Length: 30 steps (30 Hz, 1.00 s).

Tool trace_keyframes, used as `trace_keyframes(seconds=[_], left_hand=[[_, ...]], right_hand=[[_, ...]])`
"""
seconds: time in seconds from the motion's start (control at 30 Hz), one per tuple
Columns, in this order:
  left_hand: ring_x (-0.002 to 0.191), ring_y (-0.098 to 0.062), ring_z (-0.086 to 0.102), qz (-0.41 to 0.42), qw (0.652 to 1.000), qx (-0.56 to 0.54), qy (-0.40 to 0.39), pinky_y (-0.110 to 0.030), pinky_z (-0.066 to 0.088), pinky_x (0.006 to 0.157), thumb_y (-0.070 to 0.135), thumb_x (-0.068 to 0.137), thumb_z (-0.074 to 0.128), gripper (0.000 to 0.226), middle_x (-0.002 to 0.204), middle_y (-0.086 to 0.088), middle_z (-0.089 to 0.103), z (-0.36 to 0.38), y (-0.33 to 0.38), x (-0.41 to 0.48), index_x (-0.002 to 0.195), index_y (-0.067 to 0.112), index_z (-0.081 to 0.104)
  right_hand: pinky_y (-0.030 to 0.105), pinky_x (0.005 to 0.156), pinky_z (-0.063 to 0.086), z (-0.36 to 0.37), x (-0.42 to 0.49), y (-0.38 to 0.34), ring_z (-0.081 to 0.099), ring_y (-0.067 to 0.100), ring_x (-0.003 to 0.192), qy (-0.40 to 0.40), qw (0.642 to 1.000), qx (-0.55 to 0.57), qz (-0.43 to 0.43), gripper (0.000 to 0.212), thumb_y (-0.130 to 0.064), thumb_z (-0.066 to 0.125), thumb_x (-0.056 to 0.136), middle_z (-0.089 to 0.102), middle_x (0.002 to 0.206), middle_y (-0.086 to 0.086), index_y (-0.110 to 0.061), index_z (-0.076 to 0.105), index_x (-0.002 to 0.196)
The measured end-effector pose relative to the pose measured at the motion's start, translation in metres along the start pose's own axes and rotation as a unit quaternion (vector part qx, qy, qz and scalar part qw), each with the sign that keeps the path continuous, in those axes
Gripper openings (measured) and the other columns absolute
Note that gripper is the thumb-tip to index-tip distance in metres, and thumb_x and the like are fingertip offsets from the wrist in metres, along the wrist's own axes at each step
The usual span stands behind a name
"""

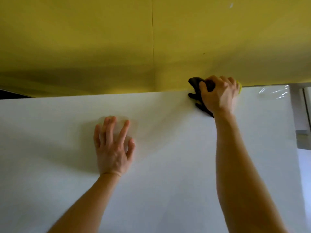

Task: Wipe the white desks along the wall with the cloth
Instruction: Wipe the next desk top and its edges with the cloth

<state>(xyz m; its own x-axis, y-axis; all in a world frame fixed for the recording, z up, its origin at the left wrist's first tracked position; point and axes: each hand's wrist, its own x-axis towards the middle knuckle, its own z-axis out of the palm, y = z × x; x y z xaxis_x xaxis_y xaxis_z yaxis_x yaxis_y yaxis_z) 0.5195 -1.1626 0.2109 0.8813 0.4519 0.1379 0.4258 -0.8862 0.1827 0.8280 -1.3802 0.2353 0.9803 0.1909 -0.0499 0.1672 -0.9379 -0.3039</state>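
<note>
Dark soft cloth (196,89), light and limp we judge, best bunched in the fist: our right hand (218,93) grips it at the white desk's (168,165) far edge by the yellow wall (101,39), our left hand (112,145) resting flat with fingers spread

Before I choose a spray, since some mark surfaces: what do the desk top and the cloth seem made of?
The desk top: probably white laminate or painted board, smooth with a soft sheen, faintly mirroring the left hand. The cloth: dark soft fabric, crumpling into folds, gripped by the right hand; fibre unclear.
</note>
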Motion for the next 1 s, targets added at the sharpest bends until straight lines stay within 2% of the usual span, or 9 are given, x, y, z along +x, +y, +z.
trace_keyframes(seconds=[0.17, 0.23, 0.37, 0.53, 0.63, 0.7, 0.83, 0.9, 1.0], left_hand=[[0.159, -0.043, 0.035, -0.001, 1.0, 0.002, 0.012, -0.066, 0.026, 0.127, 0.039, 0.106, 0.056, 0.054, 0.169, -0.02, 0.041, 0.0, 0.001, 0.001, 0.158, 0.025, 0.057], [0.16, -0.042, 0.035, -0.002, 1.0, 0.008, 0.015, -0.065, 0.026, 0.128, 0.04, 0.107, 0.055, 0.054, 0.169, -0.019, 0.041, -0.002, 0.004, 0.0, 0.159, 0.025, 0.056], [0.16, -0.041, 0.035, 0.002, 1.0, 0.013, 0.015, -0.064, 0.024, 0.129, 0.041, 0.105, 0.054, 0.055, 0.169, -0.018, 0.041, -0.001, 0.001, 0.001, 0.158, 0.028, 0.056], [0.158, -0.043, 0.036, 0.009, 1.0, 0.014, 0.018, -0.064, 0.024, 0.129, 0.043, 0.104, 0.053, 0.056, 0.168, -0.019, 0.04, -0.002, 0.001, 0.0, 0.157, 0.027, 0.058], [0.158, -0.043, 0.036, 0.002, 1.0, 0.015, 0.021, -0.063, 0.023, 0.129, 0.044, 0.104, 0.053, 0.056, 0.169, -0.018, 0.04, -0.002, 0.0, 0.001, 0.157, 0.028, 0.058], [0.159, -0.042, 0.035, 0.004, 1.0, 0.017, 0.017, -0.063, 0.023, 0.129, 0.044, 0.104, 0.052, 0.055, 0.169, -0.018, 0.04, -0.004, 0.0, 0.0, 0.157, 0.029, 0.058], [0.162, -0.038, 0.03, -0.002, 0.999, 0.033, 0.008, -0.06, 0.02, 0.131, 0.046, 0.106, 0.049, 0.055, 0.171, -0.015, 0.038, -0.004, 0.0, 0.001, 0.158, 0.031, 0.055], [0.161, -0.038, 0.032, -0.002, 0.999, 0.029, 0.021, -0.06, 0.021, 0.131, 0.045, 0.106, 0.05, 0.054, 0.17, -0.015, 0.04, -0.004, 0.002, 0.0, 0.157, 0.03, 0.057], [0.159, -0.039, 0.035, 0.0, 0.999, 0.02, 0.029, -0.061, 0.023, 0.13, 0.044, 0.105, 0.052, 0.054, 0.168, -0.017, 0.041, -0.005, 0.0, 0.001, 0.157, 0.029, 0.058]], right_hand=[[0.043, 0.094, 0.039, 0.054, -0.054, -0.179, 0.062, 0.031, 0.112, -0.108, 0.97, 0.002, -0.218, 0.049, -0.073, 0.054, 0.097, 0.075, 0.11, 0.0, -0.032, 0.077, 0.111], [0.042, 0.096, 0.041, 0.061, -0.066, -0.213, 0.061, 0.029, 0.116, -0.14, 0.959, 0.024, -0.247, 0.046, -0.07, 0.055, 0.099, 0.074, 0.114, -0.001, -0.034, 0.076, 0.117], [0.043, 0.096, 0.047, 0.049, -0.042, -0.14, 0.062, 0.031, 0.114, -0.127, 0.95, 0.067, -0.276, 0.048, -0.068, 0.058, 0.097, 0.074, 0.115, 0.0, -0.033, 0.074, 0.126], [0.047, 0.103, 0.043, -0.007, -0.007, 0.012, 0.058, 0.035, 0.117, -0.029, 0.994, 0.02, -0.105, 0.06, -0.075, 0.048, 0.09, 0.075, 0.117, 0.003, -0.031, 0.075, 0.12], [0.049, 0.113, 0.036, -0.007, -0.009, -0.005, 0.056, 0.036, 0.122, -0.002, 1.0, -0.024, 0.01, 0.052, -0.067, 0.048, 0.092, 0.074, 0.118, 0.007, -0.029, 0.076, 0.113], [0.049, 0.108, 0.037, 0.017, -0.029, -0.072, 0.058, 0.036, 0.121, -0.031, 0.998, -0.039, -0.03, 0.049, -0.066, 0.048, 0.097, 0.073, 0.117, 0.008, -0.028, 0.076, 0.11], [0.044, 0.101, 0.035, 0.061, -0.077, -0.198, 0.056, 0.033, 0.125, -0.102, 0.972, -0.006, -0.212, 0.045, -0.063, 0.051, 0.103, 0.071, 0.123, 0.005, -0.029, 0.071, 0.123], [0.043, 0.099, 0.039, 0.058, -0.073, -0.193, 0.057, 0.032, 0.124, -0.124, 0.962, 0.02, -0.243, 0.046, -0.063, 0.052, 0.103, 0.072, 0.122, 0.005, -0.029, 0.07, 0.127], [0.044, 0.094, 0.049, 0.036, -0.042, -0.114, 0.063, 0.035, 0.113, -0.088, 0.967, 0.025, -0.237, 0.05, -0.068, 0.05, 0.099, 0.076, 0.115, 0.004, -0.03, 0.072, 0.122]])
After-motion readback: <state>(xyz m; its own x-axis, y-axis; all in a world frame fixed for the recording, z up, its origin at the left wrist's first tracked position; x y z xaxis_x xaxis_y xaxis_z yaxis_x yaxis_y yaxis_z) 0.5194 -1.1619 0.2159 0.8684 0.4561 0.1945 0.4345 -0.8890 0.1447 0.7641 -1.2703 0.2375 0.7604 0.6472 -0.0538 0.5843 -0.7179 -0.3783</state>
